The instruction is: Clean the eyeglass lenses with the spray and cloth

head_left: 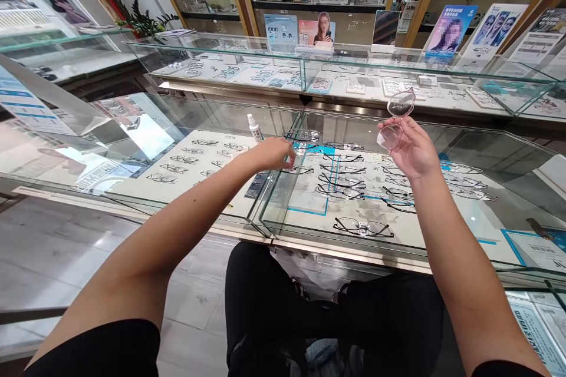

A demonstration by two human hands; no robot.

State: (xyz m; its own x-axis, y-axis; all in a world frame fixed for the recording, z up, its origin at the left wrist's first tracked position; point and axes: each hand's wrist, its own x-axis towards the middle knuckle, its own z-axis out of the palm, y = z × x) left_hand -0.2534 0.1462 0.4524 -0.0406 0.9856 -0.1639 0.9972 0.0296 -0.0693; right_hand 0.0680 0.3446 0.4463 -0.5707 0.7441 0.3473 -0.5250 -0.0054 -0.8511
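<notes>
My right hand [409, 150] is raised over the glass display counter [283, 230] and its fingers are closed on a pair of clear-framed glasses [395, 121], held upright so one lens stands above the other. My left hand [274, 153] reaches out over the counter top, fingers curled, just right of a small white spray bottle [254, 128]. Its fingertips touch something small on the glass that I cannot make out. Under the glass lie rows of spectacle frames [349, 188].
A second glass showcase [309, 70] with more frames stands behind, topped by advertising cards [316, 32]. Another glass counter [57, 47] runs off to the left. My dark-trousered knees [309, 306] are below the counter edge, over a grey tiled floor [66, 259].
</notes>
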